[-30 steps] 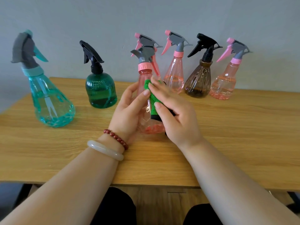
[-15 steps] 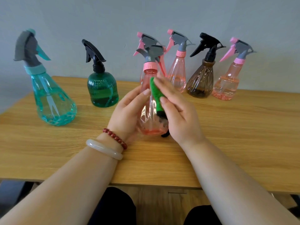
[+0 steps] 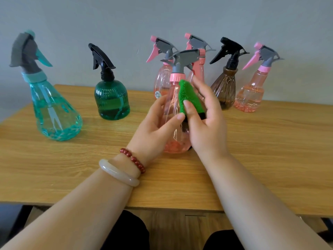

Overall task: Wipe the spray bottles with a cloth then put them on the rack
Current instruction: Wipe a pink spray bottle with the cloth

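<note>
Your left hand [image 3: 156, 123] grips the pink bottle [image 3: 171, 105] upright on the worktop [image 3: 72, 168], its long axis vertical. Your right hand [image 3: 207, 127], its grip pinching the green cloth [image 3: 189, 97], lies just right of the neck, so the wipe should run down that side.

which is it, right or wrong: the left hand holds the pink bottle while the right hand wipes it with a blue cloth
Wrong in one respect: the cloth is green, not blue. The head view shows the left hand holding the pink bottle while the right hand wipes it with the cloth.
</note>
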`<state>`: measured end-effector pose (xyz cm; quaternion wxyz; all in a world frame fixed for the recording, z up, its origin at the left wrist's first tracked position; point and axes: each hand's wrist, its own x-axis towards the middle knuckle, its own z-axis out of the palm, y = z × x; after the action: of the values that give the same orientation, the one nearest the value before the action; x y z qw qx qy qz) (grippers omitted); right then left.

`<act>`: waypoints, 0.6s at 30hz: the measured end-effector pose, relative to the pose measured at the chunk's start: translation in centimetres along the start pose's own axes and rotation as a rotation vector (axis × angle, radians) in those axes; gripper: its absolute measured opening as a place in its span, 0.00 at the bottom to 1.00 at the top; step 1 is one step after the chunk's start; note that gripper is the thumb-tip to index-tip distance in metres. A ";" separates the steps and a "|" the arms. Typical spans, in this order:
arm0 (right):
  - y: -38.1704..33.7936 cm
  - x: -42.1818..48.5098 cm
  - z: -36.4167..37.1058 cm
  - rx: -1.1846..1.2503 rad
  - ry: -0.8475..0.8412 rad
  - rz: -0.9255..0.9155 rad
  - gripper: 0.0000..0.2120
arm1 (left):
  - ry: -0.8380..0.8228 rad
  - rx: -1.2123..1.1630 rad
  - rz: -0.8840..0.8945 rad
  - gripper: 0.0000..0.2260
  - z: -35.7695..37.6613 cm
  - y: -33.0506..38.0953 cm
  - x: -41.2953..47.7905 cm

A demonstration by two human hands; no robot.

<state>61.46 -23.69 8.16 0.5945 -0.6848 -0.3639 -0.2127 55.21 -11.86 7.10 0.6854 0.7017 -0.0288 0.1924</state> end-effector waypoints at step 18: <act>0.1 0.2 -0.4 -0.012 -0.070 -0.138 0.13 | 0.125 -0.072 0.130 0.22 -0.5 0.2 0.1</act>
<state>61.73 -24.06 8.32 0.5611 -0.6686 -0.4296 -0.2315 55.08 -11.38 7.33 0.6968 0.6598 -0.0382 0.2787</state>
